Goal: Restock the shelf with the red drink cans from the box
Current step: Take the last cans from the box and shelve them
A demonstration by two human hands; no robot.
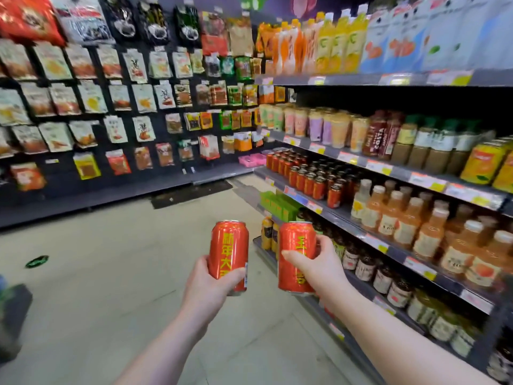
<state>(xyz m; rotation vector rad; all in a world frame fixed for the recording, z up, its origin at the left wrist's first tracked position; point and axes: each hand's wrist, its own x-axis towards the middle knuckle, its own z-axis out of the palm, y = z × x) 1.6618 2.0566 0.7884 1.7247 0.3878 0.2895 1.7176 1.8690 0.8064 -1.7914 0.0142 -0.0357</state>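
Two red cans, held upright in the aisle.
Left hand [206,282] grips left can [229,252]; right hand [319,266] grips right can [295,255]; yellow Chinese lettering.

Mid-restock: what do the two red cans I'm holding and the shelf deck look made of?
Left can and right can: likely thin metal with a glossy red printed coat; silvery rims show at top and bottom. Shelf deck: dark grey and matte, probably painted metal, though blur leaves it open.
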